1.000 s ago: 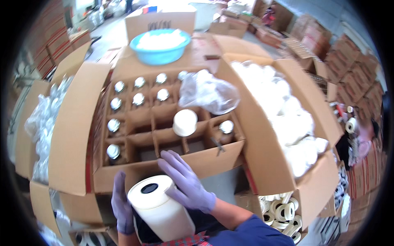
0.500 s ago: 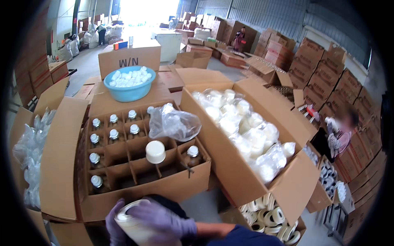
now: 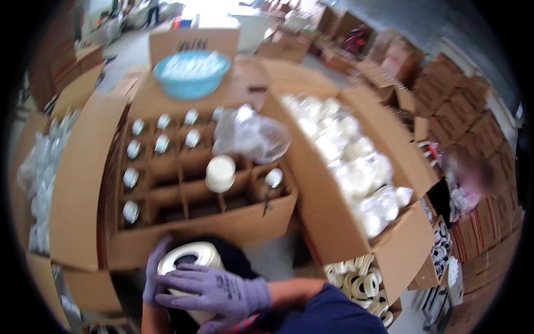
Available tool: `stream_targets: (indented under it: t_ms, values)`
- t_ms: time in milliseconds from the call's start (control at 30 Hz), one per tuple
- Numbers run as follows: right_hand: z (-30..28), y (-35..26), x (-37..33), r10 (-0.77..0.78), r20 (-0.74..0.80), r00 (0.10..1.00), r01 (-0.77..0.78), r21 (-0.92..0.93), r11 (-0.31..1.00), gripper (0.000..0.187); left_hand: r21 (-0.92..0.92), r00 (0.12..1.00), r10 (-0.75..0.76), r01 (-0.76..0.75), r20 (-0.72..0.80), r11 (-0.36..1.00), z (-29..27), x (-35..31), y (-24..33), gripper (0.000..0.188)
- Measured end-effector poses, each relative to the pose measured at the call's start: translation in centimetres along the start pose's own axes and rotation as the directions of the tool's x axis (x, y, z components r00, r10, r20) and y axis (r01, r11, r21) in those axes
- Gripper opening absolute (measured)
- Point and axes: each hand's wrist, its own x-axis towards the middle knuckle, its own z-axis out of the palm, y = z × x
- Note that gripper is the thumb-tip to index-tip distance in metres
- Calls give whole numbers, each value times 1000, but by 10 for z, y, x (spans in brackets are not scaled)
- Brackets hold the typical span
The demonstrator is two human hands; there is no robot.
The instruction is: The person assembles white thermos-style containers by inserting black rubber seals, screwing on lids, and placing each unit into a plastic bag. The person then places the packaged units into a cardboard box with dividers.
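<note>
In front of my body is a white cylindrical container (image 3: 207, 254) with a wide ring-shaped top and a dark round opening. My left hand (image 3: 152, 276), in a purple glove, grips it from the left side. Across its near side and part of the ring lies my right hand (image 3: 219, 290), in a matching glove, holding it too. Just beyond stands a divided carton (image 3: 250, 220) with several silver-capped bottles (image 3: 131, 178) in its cells. A white round cap-like piece (image 3: 221, 173) rests on the dividers, near a crumpled clear plastic bag (image 3: 250, 136).
An open carton (image 3: 339, 236) of bagged white pieces stands right; below it, a box holds white rings (image 3: 364, 285). A blue basin (image 3: 192, 84) of small white pieces sits behind. Another carton (image 3: 83, 183) with clear plastic items stands left. A person (image 3: 467, 181) is at far right.
The view has tilted, so the cartons appear higher. My right hand has slid toward the container's near side, and more of its ring-shaped top shows. My left hand keeps its hold.
</note>
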Motion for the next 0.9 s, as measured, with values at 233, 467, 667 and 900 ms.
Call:
stream_targets:
  t_ms: [233, 467, 667, 900]
  values:
    - [-28, -12, 9, 27, 93, 995, -34, 73, 997, 81, 328, 981, -136, 83, 141, 941, 34, -11, 73, 53]
    - [10, 0, -5, 177, 24, 984, -178, 139, 974, 64, 411, 958, 130, -230, 257, 882, 1, -23, 20, 53]
    - [-43, 43, -30, 519, -17, 855, -467, 412, 782, 64, 39, 961, 272, -270, -42, 962, 34, -8, 55, 46]
    - [-26, -81, -1, -209, 222, 952, 216, -5, 976, 56, 82, 876, -150, 126, 459, 989, 46, -26, 23, 30]
